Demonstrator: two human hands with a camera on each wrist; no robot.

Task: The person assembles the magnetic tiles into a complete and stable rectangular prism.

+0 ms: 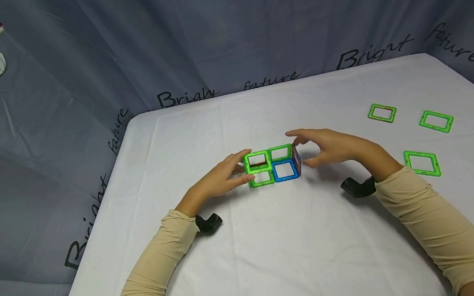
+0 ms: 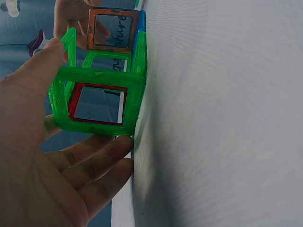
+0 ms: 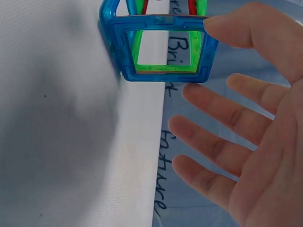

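on the white table (image 1: 275,260), tile box (image 1: 272,165) between both hands' fingers (image 1: 244,178)

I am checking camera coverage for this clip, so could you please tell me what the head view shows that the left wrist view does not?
Only the head view shows the three loose green square tiles lying at the right of the white table, both beige sleeves, and the whole right hand.

Only the left wrist view shows the red frame inside the tile structure's green end face, and an orange tile at its far end.

Both show the left hand touching the tile structure.
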